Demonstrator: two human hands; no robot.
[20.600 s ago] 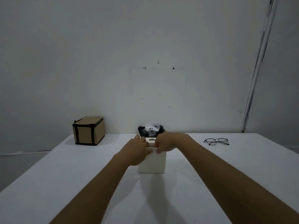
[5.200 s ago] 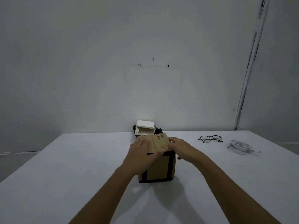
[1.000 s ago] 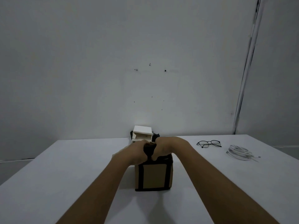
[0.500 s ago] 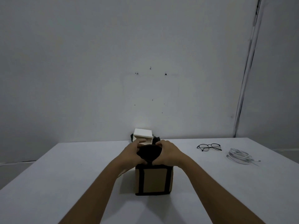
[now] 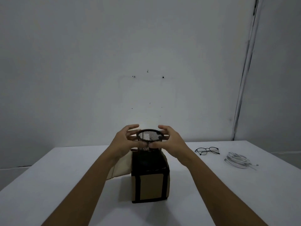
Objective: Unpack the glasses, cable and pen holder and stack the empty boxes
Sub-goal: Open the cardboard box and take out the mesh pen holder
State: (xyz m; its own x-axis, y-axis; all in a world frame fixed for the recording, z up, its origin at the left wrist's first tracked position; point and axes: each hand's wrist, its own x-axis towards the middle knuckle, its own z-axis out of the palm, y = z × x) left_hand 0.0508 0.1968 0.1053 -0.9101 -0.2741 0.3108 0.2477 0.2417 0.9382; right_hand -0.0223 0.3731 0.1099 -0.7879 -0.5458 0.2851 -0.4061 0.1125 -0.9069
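Head view
Room: a plain grey-white wall (image 5: 97, 62) faces you, marked by a few small dark specks; a dark vertical strip (image 5: 246, 70) runs down it at the right.
Surface: a white table (image 5: 48, 185) fills the lower part of the view.
Writing: none that you can read on any item.
Brown box (image 5: 150, 187): cardboard with black edging, standing upright at the table's middle in front of you, its top open and one pale flap (image 5: 121, 167) hanging out to the left.
Contents of brown box: dark inside; only the lower end of the pen holder shows at its mouth.
Pen holder (image 5: 149, 139): black wire mesh, round rim uppermost, upright, held above the box opening with most of it clear of the box.
Your left hand (image 5: 125, 141): fingers spread and curled round the holder's left side, gripping it.
Your right hand (image 5: 170, 142): fingers spread round the holder's right side, gripping it likewise.
Glasses (image 5: 207, 150): thin dark frame, lying unpacked on the table to your right.
Cable (image 5: 237, 160): white, coiled, on the table just right of the glasses and apart from them.
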